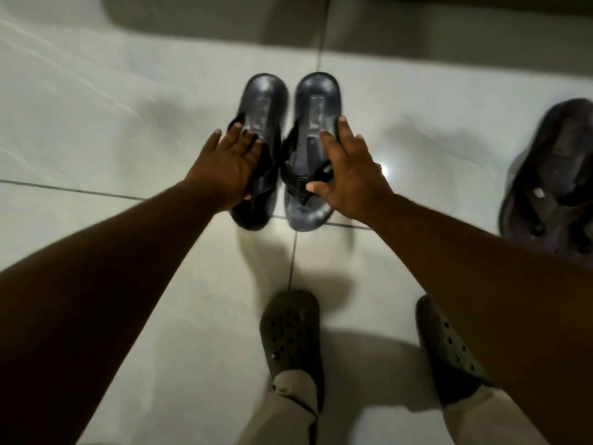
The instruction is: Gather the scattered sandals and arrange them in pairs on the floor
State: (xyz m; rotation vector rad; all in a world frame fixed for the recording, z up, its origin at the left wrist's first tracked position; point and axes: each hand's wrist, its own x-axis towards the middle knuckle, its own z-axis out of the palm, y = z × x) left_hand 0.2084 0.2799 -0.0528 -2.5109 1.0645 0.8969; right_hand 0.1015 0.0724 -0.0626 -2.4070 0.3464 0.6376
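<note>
**Squaring up the dark pair**

Your green clogs (290, 335) stand nearest on the tiled floor (128, 91). Ahead, the two navy flip-flops (313, 149) lie side by side; left hand (229, 168) and right hand (348, 178) rest spread, gripping nothing. Nudge heels level. Another sandal (552, 178) waits right.

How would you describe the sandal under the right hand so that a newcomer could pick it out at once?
Start at the tile seam running up the middle of the floor. Two dark sandals lie side by side there; take the right sandal, with the right hand on it. Unlike the left sandal, its thong strap shows, and it lies apart from the far sandal.
</note>
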